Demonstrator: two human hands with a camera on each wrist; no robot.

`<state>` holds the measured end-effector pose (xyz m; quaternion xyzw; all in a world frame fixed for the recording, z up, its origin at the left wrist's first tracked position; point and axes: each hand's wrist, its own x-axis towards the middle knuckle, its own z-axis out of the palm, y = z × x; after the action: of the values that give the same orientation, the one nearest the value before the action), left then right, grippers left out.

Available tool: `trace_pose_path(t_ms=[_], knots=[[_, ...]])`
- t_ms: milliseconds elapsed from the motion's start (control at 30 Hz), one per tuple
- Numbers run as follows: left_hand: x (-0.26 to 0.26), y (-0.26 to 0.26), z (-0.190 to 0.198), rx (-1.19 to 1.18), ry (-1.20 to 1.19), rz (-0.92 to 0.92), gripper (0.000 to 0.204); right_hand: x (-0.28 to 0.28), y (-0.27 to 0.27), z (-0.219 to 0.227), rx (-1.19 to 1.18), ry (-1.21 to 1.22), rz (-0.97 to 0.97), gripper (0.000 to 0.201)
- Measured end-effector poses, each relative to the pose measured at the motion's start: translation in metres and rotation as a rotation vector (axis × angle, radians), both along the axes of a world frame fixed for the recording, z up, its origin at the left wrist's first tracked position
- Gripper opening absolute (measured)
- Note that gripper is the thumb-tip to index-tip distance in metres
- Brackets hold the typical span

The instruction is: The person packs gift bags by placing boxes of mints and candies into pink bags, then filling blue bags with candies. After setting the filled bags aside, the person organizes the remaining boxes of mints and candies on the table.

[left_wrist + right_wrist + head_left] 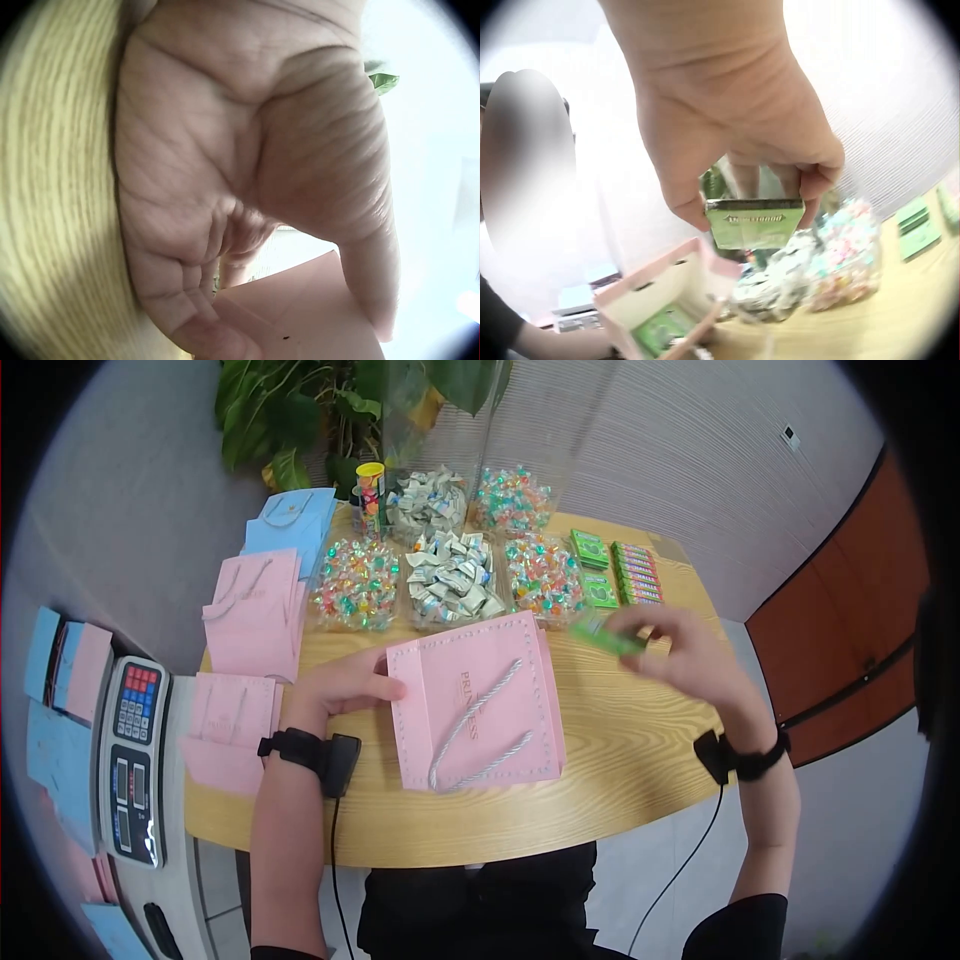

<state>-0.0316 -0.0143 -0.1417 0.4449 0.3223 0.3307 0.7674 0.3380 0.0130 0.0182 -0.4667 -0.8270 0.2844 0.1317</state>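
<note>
A pink gift bag (475, 705) with a silver rope handle stands near the middle of the table. My left hand (350, 682) holds its left side, the thumb on the front face; in the left wrist view the hand (247, 150) curls at the bag's edge (300, 315). To the right of the bag, my right hand (685, 655) pinches a green box (606, 636). The right wrist view shows the box (754, 225) between thumb and fingers of the hand (727, 112), above the open bag (611, 307), where a green pack (664, 330) lies inside.
Behind the bag stand clear bins of wrapped candies (357, 582) and white packets (452, 575). Green packs (600, 590) and a row of small packs (637, 572) lie at the back right. Pink bags (250, 620) and a scale (133, 760) are at left.
</note>
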Motion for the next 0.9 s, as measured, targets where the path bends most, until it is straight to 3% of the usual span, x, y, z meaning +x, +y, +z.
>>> trace_pose_path(t_ms=[67,133,267,333,467,533,567,633,867,900], knots=[[0.000,0.000,0.000,0.002,0.003,0.001,0.087,-0.016,-0.023,-0.007,-0.078,0.013,0.106,0.032],[0.001,-0.001,0.001,0.013,0.002,0.004,0.088,-0.030,-0.034,-0.021,-0.101,0.230,0.339,0.033],[0.001,0.003,-0.004,0.058,0.023,-0.001,0.089,-0.056,-0.039,-0.029,-0.184,0.204,0.388,0.031],[0.000,0.005,-0.008,0.073,0.016,-0.004,0.090,-0.066,-0.036,-0.030,-0.533,0.095,0.396,0.029],[-0.002,0.004,-0.009,0.037,0.038,0.010,0.089,-0.078,-0.023,-0.072,-0.499,0.064,0.533,0.033],[-0.001,0.004,-0.008,0.044,0.056,0.016,0.088,-0.083,-0.020,-0.088,-0.136,0.252,0.886,0.044],[0.000,0.004,-0.006,0.042,0.056,0.017,0.088,-0.084,-0.020,-0.087,-0.137,0.252,0.887,0.044],[0.002,0.003,-0.001,0.063,0.047,0.001,0.088,-0.089,-0.021,-0.077,-0.496,0.116,0.842,0.050],[0.003,0.002,0.001,0.039,0.031,-0.002,0.090,-0.092,-0.021,-0.063,-0.587,-0.004,0.799,0.055],[0.002,0.002,0.000,0.046,0.030,-0.004,0.090,-0.092,-0.022,-0.058,-0.666,-0.108,0.684,0.052]])
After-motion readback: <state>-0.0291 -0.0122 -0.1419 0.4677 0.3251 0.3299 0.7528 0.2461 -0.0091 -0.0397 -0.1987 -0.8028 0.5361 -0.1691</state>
